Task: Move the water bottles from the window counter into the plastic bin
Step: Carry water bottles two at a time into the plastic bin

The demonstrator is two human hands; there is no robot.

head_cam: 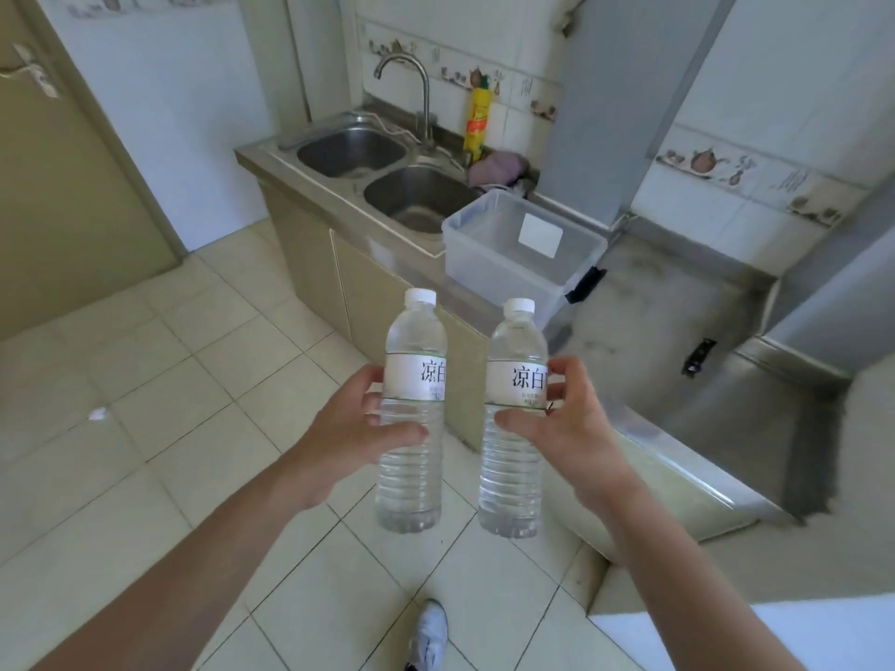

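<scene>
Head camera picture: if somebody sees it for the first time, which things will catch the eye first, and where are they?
Two clear water bottles with white caps stand out at the centre, upright and side by side: the left hand holds the left bottle, the right hand holds the right bottle. Beyond them, an empty clear plastic bin sits on the counter beside the steel double sink.
</scene>
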